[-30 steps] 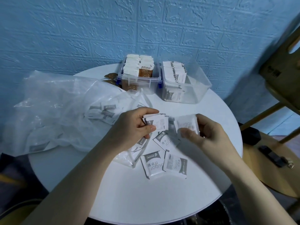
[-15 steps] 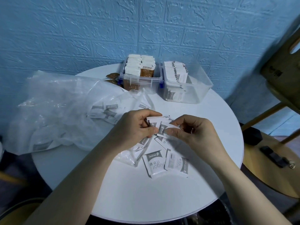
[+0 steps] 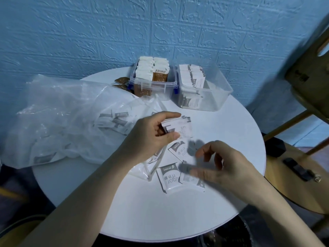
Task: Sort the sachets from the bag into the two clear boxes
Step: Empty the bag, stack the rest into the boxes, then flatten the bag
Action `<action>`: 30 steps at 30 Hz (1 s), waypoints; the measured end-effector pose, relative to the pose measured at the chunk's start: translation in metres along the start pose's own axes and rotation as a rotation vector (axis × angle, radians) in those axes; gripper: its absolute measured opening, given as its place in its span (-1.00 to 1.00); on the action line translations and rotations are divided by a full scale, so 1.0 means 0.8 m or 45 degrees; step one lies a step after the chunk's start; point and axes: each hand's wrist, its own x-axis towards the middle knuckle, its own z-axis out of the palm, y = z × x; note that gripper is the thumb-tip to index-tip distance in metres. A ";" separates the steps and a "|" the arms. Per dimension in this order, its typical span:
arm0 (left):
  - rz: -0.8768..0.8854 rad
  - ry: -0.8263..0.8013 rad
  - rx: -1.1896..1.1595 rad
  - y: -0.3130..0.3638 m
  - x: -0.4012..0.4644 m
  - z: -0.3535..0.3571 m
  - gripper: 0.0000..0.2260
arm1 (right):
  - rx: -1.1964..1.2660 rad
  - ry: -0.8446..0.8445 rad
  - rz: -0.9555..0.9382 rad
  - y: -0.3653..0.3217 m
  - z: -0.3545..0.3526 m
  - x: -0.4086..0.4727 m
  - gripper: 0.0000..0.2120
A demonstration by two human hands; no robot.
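The left hand (image 3: 151,138) pinches a stack of white sugar sachets (image 3: 179,128); the right hand (image 3: 224,164), blurred, hangs loosely curled and empty over loose sachets (image 3: 170,177). Beyond the fingers, both clear boxes (image 3: 213,93) look partly filled, while the bag (image 3: 71,118) still holds more.

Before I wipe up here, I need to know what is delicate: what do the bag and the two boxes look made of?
The bag looks like thin, soft plastic film: translucent, crumpled, glossy highlights. The two boxes appear to be rigid clear plastic: sachets show through smooth walls.
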 end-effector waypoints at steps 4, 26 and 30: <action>-0.069 -0.171 0.102 -0.004 0.001 0.005 -0.55 | -0.175 -0.166 0.034 0.001 0.002 -0.010 -0.51; -0.091 -0.178 0.131 -0.002 -0.002 0.001 -0.59 | 0.245 0.218 -0.221 0.030 -0.010 0.007 -0.60; -0.105 -0.174 0.112 -0.004 -0.002 0.001 -0.54 | 0.075 0.230 -0.329 0.024 -0.010 0.003 -0.52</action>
